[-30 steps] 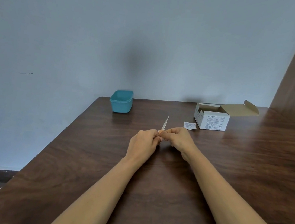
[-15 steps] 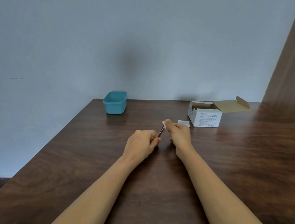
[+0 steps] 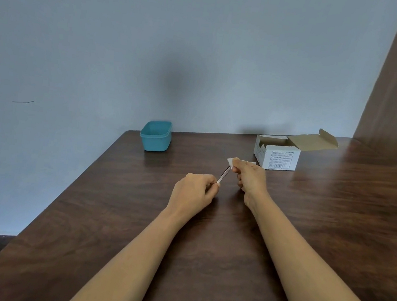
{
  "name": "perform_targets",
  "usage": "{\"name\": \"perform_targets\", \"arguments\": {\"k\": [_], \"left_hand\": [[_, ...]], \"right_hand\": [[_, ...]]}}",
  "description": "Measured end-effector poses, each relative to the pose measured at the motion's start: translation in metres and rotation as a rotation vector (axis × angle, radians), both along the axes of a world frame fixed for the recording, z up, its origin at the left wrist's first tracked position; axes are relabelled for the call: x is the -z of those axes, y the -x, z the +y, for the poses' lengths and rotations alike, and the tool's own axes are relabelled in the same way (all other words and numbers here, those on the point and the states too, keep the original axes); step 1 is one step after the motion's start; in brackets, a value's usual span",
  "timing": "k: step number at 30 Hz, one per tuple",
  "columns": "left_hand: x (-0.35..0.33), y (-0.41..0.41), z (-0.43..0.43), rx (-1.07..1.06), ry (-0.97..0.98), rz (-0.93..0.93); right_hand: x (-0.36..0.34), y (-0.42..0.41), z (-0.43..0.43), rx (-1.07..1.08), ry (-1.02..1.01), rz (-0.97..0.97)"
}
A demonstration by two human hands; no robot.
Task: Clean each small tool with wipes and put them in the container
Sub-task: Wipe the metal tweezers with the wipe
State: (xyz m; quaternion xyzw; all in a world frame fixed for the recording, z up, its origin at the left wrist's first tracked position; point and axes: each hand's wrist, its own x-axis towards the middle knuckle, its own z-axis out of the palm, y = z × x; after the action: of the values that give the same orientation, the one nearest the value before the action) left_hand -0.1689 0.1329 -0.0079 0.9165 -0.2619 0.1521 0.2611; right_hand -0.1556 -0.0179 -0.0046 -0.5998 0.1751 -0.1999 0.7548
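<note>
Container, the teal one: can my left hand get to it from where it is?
Probably yes. Only bare table lies between the left hand and the open container, though that hand grips the tool, whose tip the right hand pinches in a wipe.

1. White cardboard box, standing open at the far right of the desk: the front face carries a framed panel with several ruled rows of small dark print (too small and blurred to make out). No word or number is legible.
2. Same box, below the panel: one short line of print along the bottom edge. Illegible.
3. Same box, left side face: faint dark marks; cannot tell whether they are text.
4. Finding: no text, brand, number or sign can be read.
</note>
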Motion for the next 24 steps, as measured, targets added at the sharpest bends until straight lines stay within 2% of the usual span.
{"name": "perform_targets", "arguments": {"k": [12, 24], "left_hand": [[-0.0035, 0.0056, -0.0009, -0.023, -0.017, 0.0], [-0.0024, 0.0017, -0.0017, -0.022, -0.018, 0.011]], "right_hand": [[-0.0024, 0.003, -0.0014, -0.096, -0.126, 0.0], [0.0002, -0.0001, -0.0002, -0.015, -0.083, 0.007]]}}
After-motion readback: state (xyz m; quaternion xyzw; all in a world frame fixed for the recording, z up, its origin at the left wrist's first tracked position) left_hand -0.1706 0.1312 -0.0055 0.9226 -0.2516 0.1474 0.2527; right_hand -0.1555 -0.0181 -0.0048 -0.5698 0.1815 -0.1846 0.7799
